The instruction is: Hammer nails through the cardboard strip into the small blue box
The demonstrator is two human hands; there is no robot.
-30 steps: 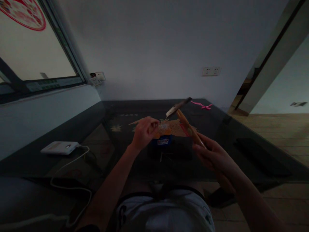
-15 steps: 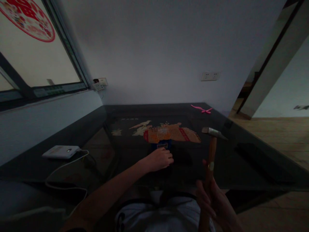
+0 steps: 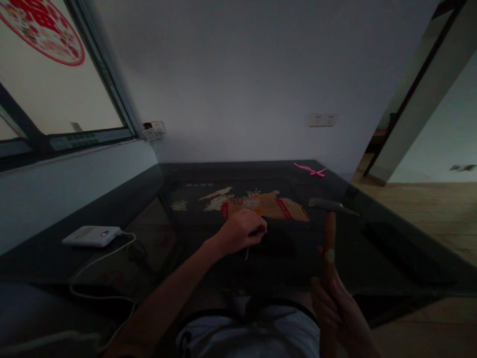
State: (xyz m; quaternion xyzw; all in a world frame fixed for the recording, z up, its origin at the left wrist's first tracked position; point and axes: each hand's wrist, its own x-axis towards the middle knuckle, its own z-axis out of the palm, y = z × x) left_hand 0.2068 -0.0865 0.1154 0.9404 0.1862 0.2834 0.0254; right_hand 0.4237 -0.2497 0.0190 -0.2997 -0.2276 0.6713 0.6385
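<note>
My left hand (image 3: 242, 231) is closed over the middle of the dark table (image 3: 208, 268). A thin, pale, pointed piece that looks like a nail (image 3: 247, 253) sticks down from under its fingers. Behind that hand lies a flattened orange and red printed package (image 3: 290, 210), partly covered by it. The blue box seen there earlier is almost wholly hidden. My right hand (image 3: 335, 308) is wrapped round the wooden handle of a hammer (image 3: 330, 233), held upright at the table's front edge with its metal head on top.
A white power bank (image 3: 91, 236) with a white cable (image 3: 99, 258) lies at the left. At the back right is a pink ribbon (image 3: 313, 171). A flat black object (image 3: 406, 251) rests on the right side. The wall (image 3: 238, 89) rises behind the table.
My left hand has risen and moved forward over the blue box and package, and the thin nail now shows beneath it. The hammer has shifted slightly right and its head has turned.
</note>
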